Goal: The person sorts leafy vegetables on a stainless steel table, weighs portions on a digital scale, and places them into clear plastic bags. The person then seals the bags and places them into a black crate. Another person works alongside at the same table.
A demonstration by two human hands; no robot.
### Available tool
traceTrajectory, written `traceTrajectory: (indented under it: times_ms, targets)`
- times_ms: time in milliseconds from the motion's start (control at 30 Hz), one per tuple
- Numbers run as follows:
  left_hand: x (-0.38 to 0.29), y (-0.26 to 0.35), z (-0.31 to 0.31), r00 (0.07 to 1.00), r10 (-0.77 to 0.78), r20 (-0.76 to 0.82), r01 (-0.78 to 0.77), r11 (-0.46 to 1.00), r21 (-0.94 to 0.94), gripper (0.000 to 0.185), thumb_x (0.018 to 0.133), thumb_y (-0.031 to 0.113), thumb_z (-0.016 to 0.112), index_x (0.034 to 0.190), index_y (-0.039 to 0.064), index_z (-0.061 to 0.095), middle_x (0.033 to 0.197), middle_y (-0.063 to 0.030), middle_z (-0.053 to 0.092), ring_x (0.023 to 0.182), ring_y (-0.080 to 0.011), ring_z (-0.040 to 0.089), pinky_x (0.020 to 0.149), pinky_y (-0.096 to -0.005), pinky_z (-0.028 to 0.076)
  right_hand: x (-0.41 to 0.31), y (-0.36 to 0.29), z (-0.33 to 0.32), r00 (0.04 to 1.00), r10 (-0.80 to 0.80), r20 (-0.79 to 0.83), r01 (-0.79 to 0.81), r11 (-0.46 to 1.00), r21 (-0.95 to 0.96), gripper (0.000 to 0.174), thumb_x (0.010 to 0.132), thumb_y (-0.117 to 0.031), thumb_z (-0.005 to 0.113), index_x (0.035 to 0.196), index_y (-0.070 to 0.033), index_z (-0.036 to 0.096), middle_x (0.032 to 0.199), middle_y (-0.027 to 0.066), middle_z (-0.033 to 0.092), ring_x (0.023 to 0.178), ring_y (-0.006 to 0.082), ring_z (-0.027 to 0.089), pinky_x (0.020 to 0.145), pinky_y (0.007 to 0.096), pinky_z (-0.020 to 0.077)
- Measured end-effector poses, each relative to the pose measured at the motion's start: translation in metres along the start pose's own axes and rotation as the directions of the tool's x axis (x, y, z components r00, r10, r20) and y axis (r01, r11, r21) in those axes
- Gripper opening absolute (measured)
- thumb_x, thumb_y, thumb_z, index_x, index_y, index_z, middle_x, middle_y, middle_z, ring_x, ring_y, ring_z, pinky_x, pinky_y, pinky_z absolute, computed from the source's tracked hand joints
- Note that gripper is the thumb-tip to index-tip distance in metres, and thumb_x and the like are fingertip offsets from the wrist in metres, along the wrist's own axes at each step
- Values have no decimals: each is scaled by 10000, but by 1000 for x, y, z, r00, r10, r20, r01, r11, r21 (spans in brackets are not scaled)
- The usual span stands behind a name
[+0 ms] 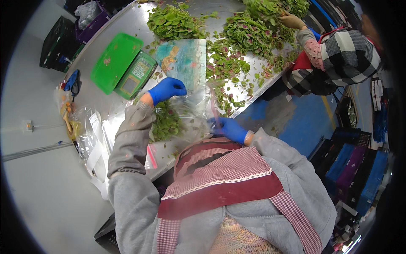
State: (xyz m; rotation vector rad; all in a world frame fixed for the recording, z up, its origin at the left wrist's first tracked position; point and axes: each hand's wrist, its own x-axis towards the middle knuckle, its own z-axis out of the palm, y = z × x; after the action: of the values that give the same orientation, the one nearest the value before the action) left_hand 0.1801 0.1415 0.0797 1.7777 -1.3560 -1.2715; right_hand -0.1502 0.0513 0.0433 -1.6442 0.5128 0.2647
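Observation:
Both of my hands wear blue gloves. My left hand (167,90) pinches one side of a clear plastic bag (193,103), just in front of a picture-printed board (187,60). Lower and to the right, my right hand (231,128) grips the bag near its reddish strip (214,103). The bag is stretched between the hands, and its contents cannot be made out. Under my left forearm a bunch of leafy greens (166,123) lies on the metal table (133,19). Loose red-and-green leaves (225,63) are strewn beyond the bag.
A green digital scale (115,65) stands left of the board. Leafy heaps (176,22) lie at the back. Plastic packaging (90,136) and a yellow tape roll (73,130) are at the left edge. A co-worker's hand (291,20) holds greens at the far right. Stacked crates (352,171) stand right.

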Motion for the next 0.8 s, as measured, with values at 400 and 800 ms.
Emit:
traceTrajectory:
  times_ms: [400,800]
  targets:
    - [-190,105,-37,348,103,-932,-345,938,-25,122,863,67,663,937,-30,666,961,-84,657,779,-142,567,742,-276,454,30,-164,-131,853,-504,-139,518,780,352,631,817,-143,747,1380,-61,474,1077,65,628,1102,169,586,998,318,445]
    - [-171,157,-19,158,292,-943,-406,890,208,169,943,117,581,881,-30,637,866,-84,612,779,-166,558,824,-333,442,156,-230,-96,776,-609,-164,616,677,402,684,892,-322,666,1440,-32,377,1429,137,440,1311,225,419,1066,336,358]
